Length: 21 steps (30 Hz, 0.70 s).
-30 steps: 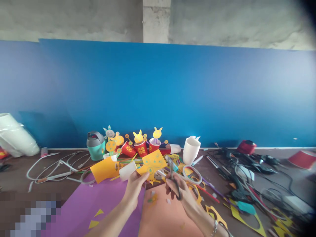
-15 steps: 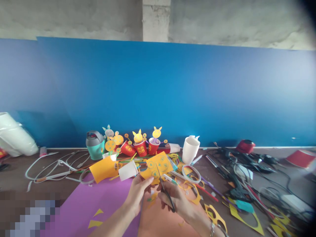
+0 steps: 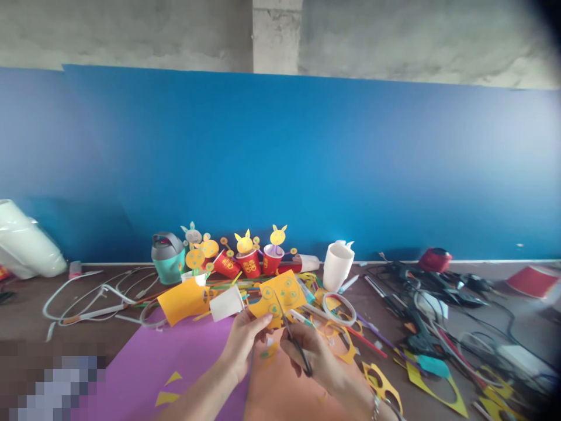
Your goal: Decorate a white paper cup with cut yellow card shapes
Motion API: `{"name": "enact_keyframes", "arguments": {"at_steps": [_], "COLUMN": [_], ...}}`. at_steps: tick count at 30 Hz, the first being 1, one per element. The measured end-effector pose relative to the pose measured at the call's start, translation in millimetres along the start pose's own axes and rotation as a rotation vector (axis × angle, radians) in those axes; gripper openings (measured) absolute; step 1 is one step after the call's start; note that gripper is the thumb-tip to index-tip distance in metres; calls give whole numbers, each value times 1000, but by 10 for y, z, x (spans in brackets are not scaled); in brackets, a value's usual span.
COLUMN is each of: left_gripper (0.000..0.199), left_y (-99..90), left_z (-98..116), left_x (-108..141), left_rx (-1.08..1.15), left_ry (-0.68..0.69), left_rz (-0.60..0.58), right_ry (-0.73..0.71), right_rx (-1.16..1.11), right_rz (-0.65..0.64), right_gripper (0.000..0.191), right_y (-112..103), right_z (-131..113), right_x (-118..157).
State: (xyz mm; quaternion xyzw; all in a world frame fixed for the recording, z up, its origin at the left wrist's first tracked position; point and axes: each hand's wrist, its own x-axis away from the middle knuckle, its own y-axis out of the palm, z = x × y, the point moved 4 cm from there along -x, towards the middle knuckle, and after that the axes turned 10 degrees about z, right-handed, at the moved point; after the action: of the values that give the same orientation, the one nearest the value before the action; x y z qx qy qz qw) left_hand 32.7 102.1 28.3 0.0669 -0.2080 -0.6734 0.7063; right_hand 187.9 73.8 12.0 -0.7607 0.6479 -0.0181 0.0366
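Observation:
Pinched in my left hand (image 3: 246,340) is a sheet of orange-yellow paper (image 3: 291,290) with several small round drawings on it. My right hand (image 3: 310,352) is closed round the dark handles of a pair of scissors (image 3: 300,355). The blades lie at the paper between the drawn circles, close to my left thumb. Beneath both hands are a purple sheet (image 3: 193,345) and an orange sheet (image 3: 280,392). A white paper cup (image 3: 227,303) lies on its side just beyond my left hand.
Behind stand red paper cups (image 3: 249,264) with paper animal heads, a green container (image 3: 169,258) and a white cup (image 3: 339,266). A tape roll (image 3: 339,309) and cut paper scraps (image 3: 381,383) lie to the right, near a glue gun (image 3: 423,336) and tangled cables. A white cable (image 3: 56,298) loops at left.
The scissors have shifted very slightly against the paper, and the fingers of my right hand have moved a little. My left hand keeps its hold in the same spot.

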Motion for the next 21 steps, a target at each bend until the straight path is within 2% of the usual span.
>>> {"name": "enact_keyframes", "arguments": {"at_steps": [8,15,21], "left_gripper": [25,23,31], "left_y": [19,58,26], "left_z": [-8,10,-19], "left_x": [3,36,-6], "left_rx": [69,-11,20], "left_ry": [-22,-10,-65], "left_rz": [-39,-118,-89], "right_ry": [0,-5,-15], "right_rx": [4,-29,16], "right_rz": [3,-3,-9], "right_gripper": [36,30,27], "right_y": [-2,25,-10], "right_z": [-10,16,64], "right_x": [13,5,-10]}}
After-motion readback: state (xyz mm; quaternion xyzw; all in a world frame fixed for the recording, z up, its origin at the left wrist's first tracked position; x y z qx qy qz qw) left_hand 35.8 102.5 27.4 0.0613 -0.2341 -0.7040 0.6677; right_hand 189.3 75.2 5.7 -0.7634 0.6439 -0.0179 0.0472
